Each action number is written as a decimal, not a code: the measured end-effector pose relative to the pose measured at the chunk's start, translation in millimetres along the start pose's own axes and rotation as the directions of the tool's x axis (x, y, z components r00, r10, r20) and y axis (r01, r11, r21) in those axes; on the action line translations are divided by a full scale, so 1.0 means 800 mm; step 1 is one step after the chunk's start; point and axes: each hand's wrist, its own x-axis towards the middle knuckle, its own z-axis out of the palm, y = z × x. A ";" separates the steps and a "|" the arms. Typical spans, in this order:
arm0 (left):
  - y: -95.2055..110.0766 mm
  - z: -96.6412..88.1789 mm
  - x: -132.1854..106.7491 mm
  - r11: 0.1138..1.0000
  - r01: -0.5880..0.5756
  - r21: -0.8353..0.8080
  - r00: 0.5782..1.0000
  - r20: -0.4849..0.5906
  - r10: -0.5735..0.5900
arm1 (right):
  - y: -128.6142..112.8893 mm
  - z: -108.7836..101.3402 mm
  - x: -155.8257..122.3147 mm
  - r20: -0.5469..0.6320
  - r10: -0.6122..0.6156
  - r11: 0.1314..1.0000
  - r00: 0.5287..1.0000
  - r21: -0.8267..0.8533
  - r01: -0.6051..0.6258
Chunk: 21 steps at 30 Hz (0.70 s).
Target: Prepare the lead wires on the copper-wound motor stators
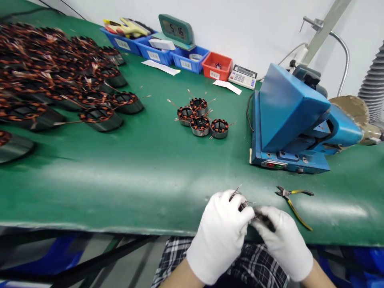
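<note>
Both my hands wear white gloves and meet at the front edge of the green table point(144, 176). My left hand point(222, 232) is closed around a small wound stator point(242, 206), mostly hidden, with copper wire ends sticking up. My right hand point(282, 240) pinches the stator's wires from the right, fingers pressed together. Yellow-handled cutters point(292, 200) lie on the table just right of my hands.
Several finished stators point(201, 118) stand in a cluster mid-table. Many larger wound stators point(60, 88) cover the left side. A blue machine point(291, 120) sits at right. Blue bins point(156, 50), a red bin point(216, 66), a clock point(176, 29) and a calculator point(243, 76) line the back.
</note>
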 end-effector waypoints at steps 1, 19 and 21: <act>0.000 0.000 0.000 1.000 -0.002 0.004 1.000 -0.004 0.002 | 0.000 0.004 -0.001 -0.024 -0.032 0.999 0.999 -0.023 0.031; -0.003 -0.003 0.000 0.998 -0.057 0.024 0.998 0.044 0.056 | 0.005 0.010 -0.002 0.261 0.112 0.991 0.959 0.045 -0.128; -0.002 -0.003 0.000 0.998 -0.056 0.024 0.997 0.048 0.055 | 0.004 0.010 -0.002 0.353 0.176 0.967 0.919 0.113 -0.229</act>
